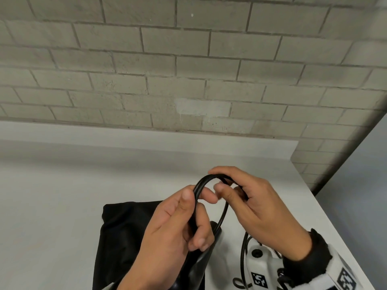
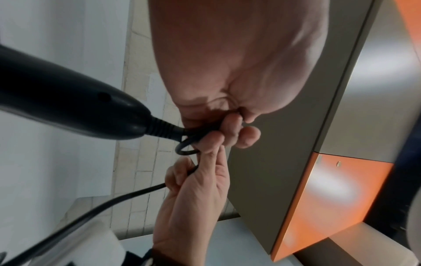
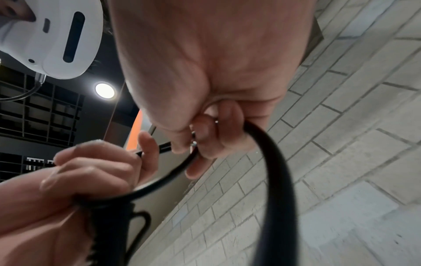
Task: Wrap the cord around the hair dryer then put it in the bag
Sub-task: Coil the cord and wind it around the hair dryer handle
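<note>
**Cord being looped by both hands above the bag**

The black cord (image 1: 209,181) is arching between the two hands above the desk (image 1: 62,195), doubled into a loop, probably so that it gathers into tidy turns before going round the hair dryer (image 2: 68,104). The dryer's handle end, where the cord is leaving its ribbed sleeve, is sitting just beside the left hand (image 1: 178,227); in the head view the dryer's body is mostly hidden beneath that hand. The left hand is curling its fingers and thumb round the cord strands, seemingly anchoring the loop. The right hand (image 1: 251,201) is pinching the cord at the top of the arch, thumb against fingers, and looks to be guiding the next turn. The black bag (image 1: 125,237) is lying flat on the desk beneath the hands, near at hand for the packing step, not yet begun.
</note>
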Tool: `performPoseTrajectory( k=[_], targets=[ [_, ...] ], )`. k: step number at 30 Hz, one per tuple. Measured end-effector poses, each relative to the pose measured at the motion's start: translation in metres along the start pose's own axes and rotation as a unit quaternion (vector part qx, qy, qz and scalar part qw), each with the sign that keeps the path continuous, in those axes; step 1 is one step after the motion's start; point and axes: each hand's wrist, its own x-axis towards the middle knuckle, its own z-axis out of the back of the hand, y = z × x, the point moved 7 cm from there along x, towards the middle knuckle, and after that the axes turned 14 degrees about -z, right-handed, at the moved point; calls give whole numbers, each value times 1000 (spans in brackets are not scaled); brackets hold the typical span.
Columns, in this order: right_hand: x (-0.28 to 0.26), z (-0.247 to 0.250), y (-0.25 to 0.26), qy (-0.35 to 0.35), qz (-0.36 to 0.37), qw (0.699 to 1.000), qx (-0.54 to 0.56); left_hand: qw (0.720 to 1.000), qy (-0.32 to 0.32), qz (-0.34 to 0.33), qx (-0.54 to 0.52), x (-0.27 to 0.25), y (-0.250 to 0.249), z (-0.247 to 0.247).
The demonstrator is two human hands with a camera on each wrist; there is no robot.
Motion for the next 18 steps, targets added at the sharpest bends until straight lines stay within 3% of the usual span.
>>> performPoseTrajectory(
  k=[9, 12, 18],
  targets=[
    [2, 0, -5, -72, -22, 997, 29, 995, 65, 21, -69, -3, 9, -3],
    [2, -3, -8, -49, -41, 998, 26, 993, 85, 26, -72, -4, 11, -5],
    [-2, 7, -4, 15, -28, 996, 78, 996, 55, 21, -72, -4, 11, -4]
  ],
)
